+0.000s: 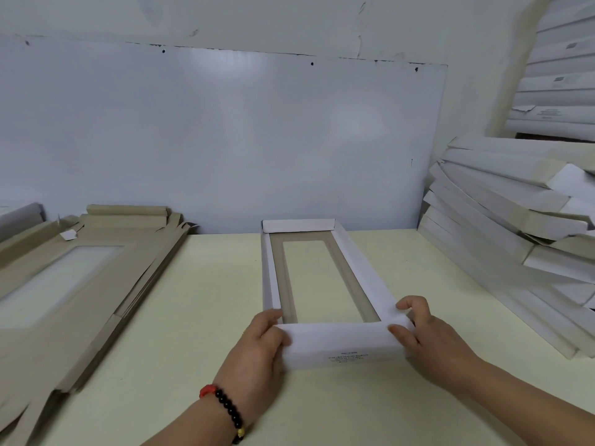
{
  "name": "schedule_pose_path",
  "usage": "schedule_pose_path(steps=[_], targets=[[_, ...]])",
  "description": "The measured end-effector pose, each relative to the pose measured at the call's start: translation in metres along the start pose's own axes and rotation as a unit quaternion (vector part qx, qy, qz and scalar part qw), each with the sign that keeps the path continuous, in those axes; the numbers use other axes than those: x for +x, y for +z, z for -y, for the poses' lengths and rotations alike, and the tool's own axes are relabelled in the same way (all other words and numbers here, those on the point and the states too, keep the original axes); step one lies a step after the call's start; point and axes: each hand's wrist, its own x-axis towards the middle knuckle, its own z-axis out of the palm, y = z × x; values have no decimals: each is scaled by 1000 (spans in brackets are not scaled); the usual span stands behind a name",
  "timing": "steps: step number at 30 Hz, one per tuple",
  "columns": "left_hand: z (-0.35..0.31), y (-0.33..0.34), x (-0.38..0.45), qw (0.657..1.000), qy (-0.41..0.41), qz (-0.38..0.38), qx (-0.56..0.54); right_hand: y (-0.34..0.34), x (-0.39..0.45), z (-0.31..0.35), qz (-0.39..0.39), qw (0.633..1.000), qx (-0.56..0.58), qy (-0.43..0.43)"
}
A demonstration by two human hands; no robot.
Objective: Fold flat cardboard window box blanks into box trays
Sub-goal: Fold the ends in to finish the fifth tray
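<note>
A long white window box tray (367, 268) lies on the pale table, its walls folded up and a clear window in its brown floor. My left hand (260, 346) grips the near left corner, thumb on the printed near end wall and fingers curled inside. At the near right corner my right hand (418, 333) pinches the same end wall, fingers over the rim.
A stack of flat brown blanks (74, 284) with windows lies at the left. Folded white trays (502, 220) are piled at the right, with more high up at the far right. A white board (225, 140) leans on the wall behind the table (209, 317).
</note>
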Motion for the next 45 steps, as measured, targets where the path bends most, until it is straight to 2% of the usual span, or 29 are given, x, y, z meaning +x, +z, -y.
schedule_pose_path(steps=[5, 8, 11, 12, 16, 17, 21, 23, 26, 29, 36, 39, 42, 45], targets=[[0, -4, -3, 997, 62, 29, 38, -2, -2, 6, -28, 996, -76, -29], [-6, -7, -3, 992, 114, 1, 49, -4, -2, 9, -23, 992, -114, -49], [-7, -6, -3, 992, 119, -7, 50, -2, -1, 11, -29, 978, -199, -61], [-7, -5, -3, 991, 122, -1, 52, -2, -2, 13, -41, 968, -235, -71], [-7, -7, -1, 990, 102, 48, 80, 3, -9, 14, -188, 909, -298, -224], [-7, -7, 0, 990, 91, 58, 90, 5, -10, 11, -196, 899, -304, -247], [-16, -8, 0, 988, 74, 68, 114, 15, -7, 11, -181, 892, -297, -289], [-20, -6, 1, 987, 54, 89, 118, 21, -6, 17, -175, 899, -266, -300], [-24, -1, 2, 972, 24, 147, 183, 31, -9, 32, -161, 912, -209, -315], [-30, 8, 2, 962, 17, 166, 216, 47, -12, 51, -140, 922, -162, -324], [-28, 4, 2, 941, -3, 178, 286, 47, -5, 59, -106, 902, -226, -351], [-19, -12, 3, 951, 3, 171, 257, 34, 0, 42, -83, 912, -239, -322], [-10, -25, 5, 954, 66, 131, 261, 19, 2, 19, -28, 934, -245, -258], [3, -27, 6, 952, 1, 189, 242, 6, 3, -5, -8, 943, -244, -227]])
